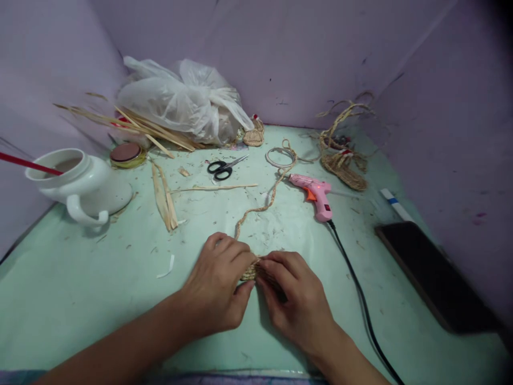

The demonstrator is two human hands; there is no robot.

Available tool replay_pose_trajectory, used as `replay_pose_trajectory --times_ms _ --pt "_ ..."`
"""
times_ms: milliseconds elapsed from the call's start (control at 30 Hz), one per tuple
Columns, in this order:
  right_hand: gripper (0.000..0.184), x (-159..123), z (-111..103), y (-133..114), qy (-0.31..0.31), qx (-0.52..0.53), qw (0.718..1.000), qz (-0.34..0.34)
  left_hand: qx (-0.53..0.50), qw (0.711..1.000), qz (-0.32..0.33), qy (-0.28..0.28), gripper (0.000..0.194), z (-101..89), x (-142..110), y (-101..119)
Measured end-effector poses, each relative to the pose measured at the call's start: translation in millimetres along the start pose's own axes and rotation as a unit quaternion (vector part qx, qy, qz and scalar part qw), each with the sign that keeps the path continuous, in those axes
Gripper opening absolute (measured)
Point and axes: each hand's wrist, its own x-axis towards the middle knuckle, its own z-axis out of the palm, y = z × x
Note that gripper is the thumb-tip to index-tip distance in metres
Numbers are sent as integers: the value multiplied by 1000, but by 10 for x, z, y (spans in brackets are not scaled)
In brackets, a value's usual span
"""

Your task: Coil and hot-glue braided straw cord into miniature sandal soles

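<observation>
Near the front of the table, my left hand (223, 283) and my right hand (295, 291) both grip a small woven straw piece (249, 274). Fingers and thumbs pinch it from either side, so most of it is hidden. From behind my left hand a braided straw cord (260, 208) runs away across the table to a pale ring (280, 157). A pink glue gun (316, 193) lies beyond my right hand, its nozzle close to the cord. Black-handled scissors (225, 168) rest farther back with their blades apart.
A white jug (94, 184) stands at left, near flat straw strips (163, 198). A knotted plastic bag (180, 101) sits at the back. Woven straw slippers (347, 170) and a dark phone (428, 272) lie at right. The glue gun's black cable (360, 291) trails toward the front edge.
</observation>
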Motion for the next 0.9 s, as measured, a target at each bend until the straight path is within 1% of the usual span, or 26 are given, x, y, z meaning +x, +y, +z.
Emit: replay_pose_trajectory --times_ms 133,267,400,500,600,667,733,833,900 --pt "25 18 20 -19 -15 -21 999 -20 25 1000 14 -3 17 33 30 -5" --pt "26 47 25 -41 -7 -34 999 -24 29 999 9 -9 14 59 81 0" --pt "24 78 57 -48 -3 -63 997 -34 26 999 18 -20 15 79 132 -9" --pt "22 93 103 -73 16 -91 996 -16 29 999 19 -6 14 101 143 -15" --pt "19 89 126 -104 25 -118 993 11 34 999 19 21 14 118 131 -10" --pt "19 80 120 -113 20 -116 993 19 36 998 22 37 16 123 122 -3" --pt "19 72 109 -109 9 -97 995 11 39 998 26 44 18 124 121 6" --pt "19 70 106 -90 6 -69 998 -1 39 998 26 44 18 129 135 12" --pt "19 72 110 -73 11 -63 998 4 33 998 20 40 16 128 141 6"
